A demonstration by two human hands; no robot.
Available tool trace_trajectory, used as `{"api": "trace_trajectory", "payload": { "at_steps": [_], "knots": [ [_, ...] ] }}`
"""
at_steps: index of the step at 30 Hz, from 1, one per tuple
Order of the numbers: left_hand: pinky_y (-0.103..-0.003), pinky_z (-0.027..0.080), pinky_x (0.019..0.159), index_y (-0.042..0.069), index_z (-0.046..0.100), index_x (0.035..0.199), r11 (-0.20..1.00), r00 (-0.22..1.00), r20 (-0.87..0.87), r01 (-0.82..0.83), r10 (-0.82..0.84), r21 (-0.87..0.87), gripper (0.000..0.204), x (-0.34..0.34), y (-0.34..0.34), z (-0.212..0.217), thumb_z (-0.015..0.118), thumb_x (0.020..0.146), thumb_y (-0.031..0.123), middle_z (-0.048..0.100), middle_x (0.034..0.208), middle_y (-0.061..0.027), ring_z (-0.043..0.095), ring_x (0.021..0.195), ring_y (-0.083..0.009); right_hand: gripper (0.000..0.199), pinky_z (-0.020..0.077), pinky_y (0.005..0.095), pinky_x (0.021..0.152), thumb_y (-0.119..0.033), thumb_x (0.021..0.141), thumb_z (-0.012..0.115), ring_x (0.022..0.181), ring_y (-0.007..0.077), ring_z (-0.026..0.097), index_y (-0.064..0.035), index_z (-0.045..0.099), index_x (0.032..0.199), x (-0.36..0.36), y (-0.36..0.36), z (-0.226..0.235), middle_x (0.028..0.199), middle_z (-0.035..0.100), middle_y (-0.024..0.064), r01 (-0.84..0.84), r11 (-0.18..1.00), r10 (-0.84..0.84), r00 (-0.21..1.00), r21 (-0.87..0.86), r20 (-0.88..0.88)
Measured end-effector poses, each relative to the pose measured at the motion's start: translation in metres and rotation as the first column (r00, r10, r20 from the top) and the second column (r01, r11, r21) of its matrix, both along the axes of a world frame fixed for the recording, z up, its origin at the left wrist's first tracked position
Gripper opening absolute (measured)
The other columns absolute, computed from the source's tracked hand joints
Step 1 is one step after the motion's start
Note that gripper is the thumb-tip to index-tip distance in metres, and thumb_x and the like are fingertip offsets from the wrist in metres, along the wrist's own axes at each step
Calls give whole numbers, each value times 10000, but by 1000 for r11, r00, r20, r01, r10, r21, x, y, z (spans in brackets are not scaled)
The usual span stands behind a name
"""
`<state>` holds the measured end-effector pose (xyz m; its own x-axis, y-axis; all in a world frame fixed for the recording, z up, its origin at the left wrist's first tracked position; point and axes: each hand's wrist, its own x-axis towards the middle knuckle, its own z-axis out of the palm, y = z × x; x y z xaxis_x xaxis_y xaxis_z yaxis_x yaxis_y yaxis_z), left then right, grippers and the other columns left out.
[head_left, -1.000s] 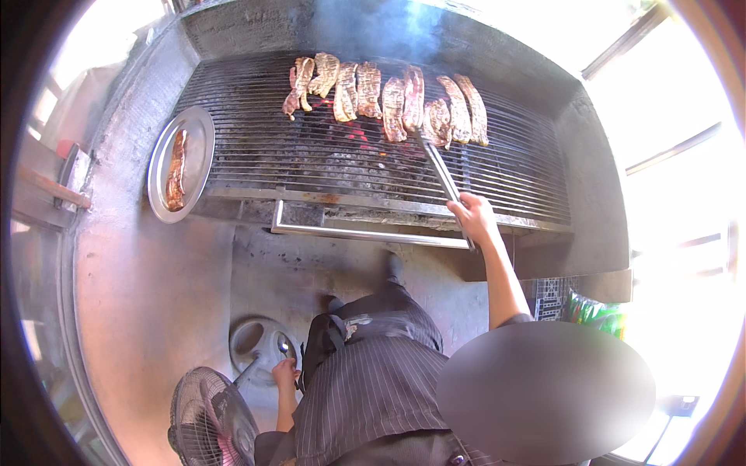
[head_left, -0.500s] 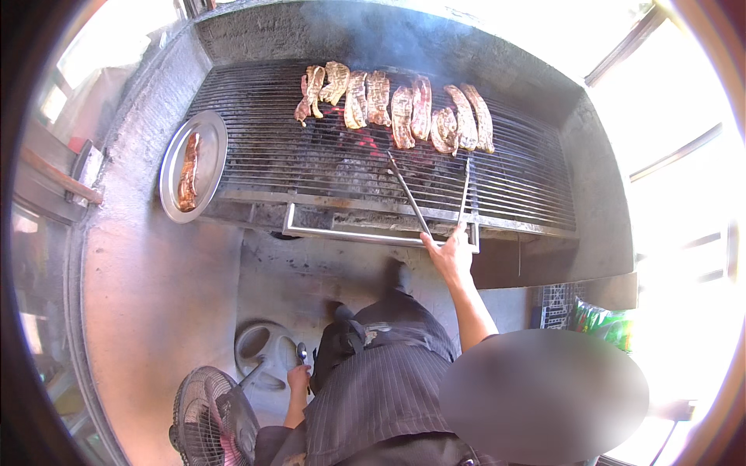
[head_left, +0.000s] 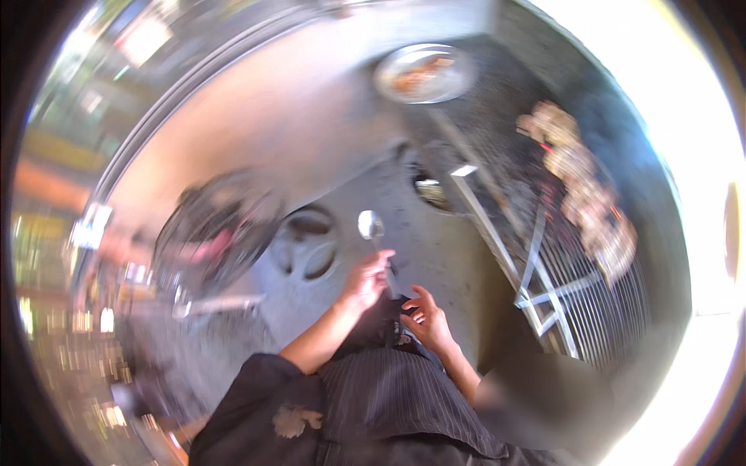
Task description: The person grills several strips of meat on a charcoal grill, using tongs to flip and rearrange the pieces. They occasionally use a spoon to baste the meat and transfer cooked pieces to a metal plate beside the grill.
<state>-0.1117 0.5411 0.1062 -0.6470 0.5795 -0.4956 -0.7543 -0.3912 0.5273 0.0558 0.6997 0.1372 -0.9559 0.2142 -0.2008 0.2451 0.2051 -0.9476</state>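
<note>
A shiny metal spoon (head_left: 371,226), its bowl up and its handle running down into the grip, stands in the left hand (head_left: 365,281), whose fingers are closed round the lower part of the handle. The right hand (head_left: 426,318) sits just beside and below the left, fingers loosely curled and part open, holding nothing that can be made out; the two hands are near each other but not touching, both in front of a dark striped apron (head_left: 388,404). The picture is smeared by motion, so fine detail of the grip is hard to tell.

The step in hand looks like readying the spoon in front of the body, well clear of the cooking. Any next move with it would call for a firm hold on the thin handle and a reach up and to the right.

Beyond the spoon's bowl, a grey round two-hole fitting (head_left: 308,242) lies on the concrete floor (head_left: 435,256). Left of the hands stands a round wire-caged fan (head_left: 217,233). To the right of the hands runs a large metal grill grate (head_left: 590,287) with a row of browned meat pieces (head_left: 583,186) on it. Farther up, well apart from both hands, a round metal plate (head_left: 423,72) carries some food.
</note>
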Motion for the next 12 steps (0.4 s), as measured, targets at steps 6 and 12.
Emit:
{"api": "trace_trajectory", "payload": {
  "at_steps": [6,12],
  "knots": [
    [-302,512,642,62,649,1146,981,960,202,-190,196,-49,259,94,-51,43,628,1036,296,597,802,2,613,686,-133,420,546,243,693,-93,994,686,784,117,662,58,529,1353,1,-92,26,979,726,105,97,818,-242,952,-567,-186],
    [-289,493,613,72,633,1156,980,969,156,-182,193,-85,322,138,-104,56,589,1051,373,682,819,-41,643,675,-177,311,412,204,528,-217,1050,627,580,57,530,46,626,1217,0,-132,22,787,695,39,-1,909,-91,975,-416,-201]
  ]
}}
